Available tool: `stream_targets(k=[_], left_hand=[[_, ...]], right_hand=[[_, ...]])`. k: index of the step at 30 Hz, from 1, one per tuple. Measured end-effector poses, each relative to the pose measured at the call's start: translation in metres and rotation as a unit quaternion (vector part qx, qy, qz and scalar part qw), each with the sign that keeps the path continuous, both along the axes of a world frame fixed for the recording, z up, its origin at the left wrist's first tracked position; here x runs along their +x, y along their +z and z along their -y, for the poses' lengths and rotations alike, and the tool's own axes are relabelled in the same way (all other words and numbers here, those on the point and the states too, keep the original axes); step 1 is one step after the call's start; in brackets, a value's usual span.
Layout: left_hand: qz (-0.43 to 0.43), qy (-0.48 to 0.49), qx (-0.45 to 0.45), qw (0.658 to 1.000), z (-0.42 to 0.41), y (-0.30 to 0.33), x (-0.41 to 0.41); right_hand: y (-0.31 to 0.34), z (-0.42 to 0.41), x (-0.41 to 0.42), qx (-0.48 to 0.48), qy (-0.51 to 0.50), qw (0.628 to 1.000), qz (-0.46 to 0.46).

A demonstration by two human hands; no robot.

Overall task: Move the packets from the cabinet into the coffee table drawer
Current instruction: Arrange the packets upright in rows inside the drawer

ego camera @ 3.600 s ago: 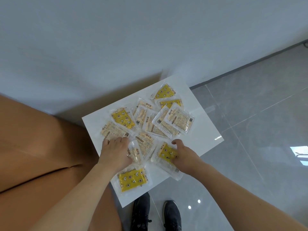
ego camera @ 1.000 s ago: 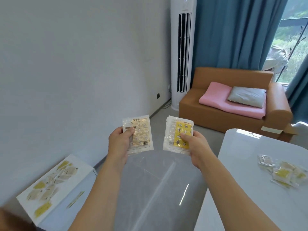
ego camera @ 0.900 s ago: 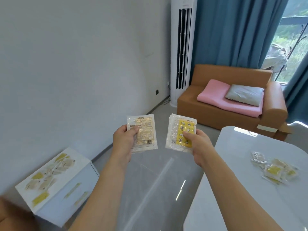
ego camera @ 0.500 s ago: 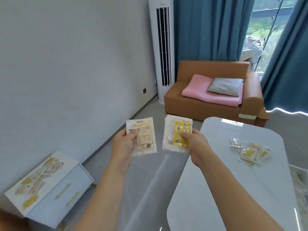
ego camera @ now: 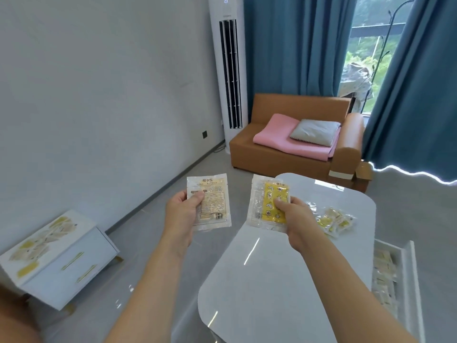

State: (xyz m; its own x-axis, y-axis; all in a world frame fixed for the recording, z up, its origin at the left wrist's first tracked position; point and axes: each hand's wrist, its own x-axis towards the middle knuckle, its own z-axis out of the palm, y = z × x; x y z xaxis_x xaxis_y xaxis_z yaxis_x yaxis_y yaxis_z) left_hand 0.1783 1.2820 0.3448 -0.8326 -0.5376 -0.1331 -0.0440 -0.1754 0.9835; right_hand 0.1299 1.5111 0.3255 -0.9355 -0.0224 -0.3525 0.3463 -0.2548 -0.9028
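Packets in transit — left hand (ego camera: pixel 181 214) pinched a beige packet (ego camera: pixel 210 202), right hand (ego camera: pixel 293 215) a yellow packet (ego camera: pixel 268 203), above the coffee table (ego camera: pixel 272 268) — light, limp, slippery film, probably best gripped at an edge.

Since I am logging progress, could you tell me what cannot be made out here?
- Drawer: head view, cut off by the lower edge; contents blurred, count unclear.
- Packets on the cabinet: too small to count.
- Pile on the coffee table: overlapping, number unclear.

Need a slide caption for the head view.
Left hand holds beige packet, right hand yellow packet, above coffee table.
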Motion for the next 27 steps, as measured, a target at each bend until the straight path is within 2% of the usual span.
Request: stream_targets(k=[8, 15, 20, 27], left_hand=[[0.034, -0.018, 0.023, 0.999, -0.089, -0.027, -0.005], [0.028, 0.018, 0.025, 0.999, -0.222, -0.03, 0.001], [0.036, 0.007, 0.009, 0.999, -0.326, -0.03, 0.014], [0.021, 0.037, -0.003, 0.999, -0.372, -0.022, 0.013]], right_hand=[[-0.014, -0.087, -0.002, 0.019, -0.009, 1.0, 0.019], [-0.025, -0.226, 0.005, 0.018, -0.011, 0.999, 0.04], [-0.021, -0.325, 0.005, 0.029, -0.017, 0.999, 0.039], [-0.021, -0.372, -0.003, 0.034, 0.018, 0.998, 0.05]])
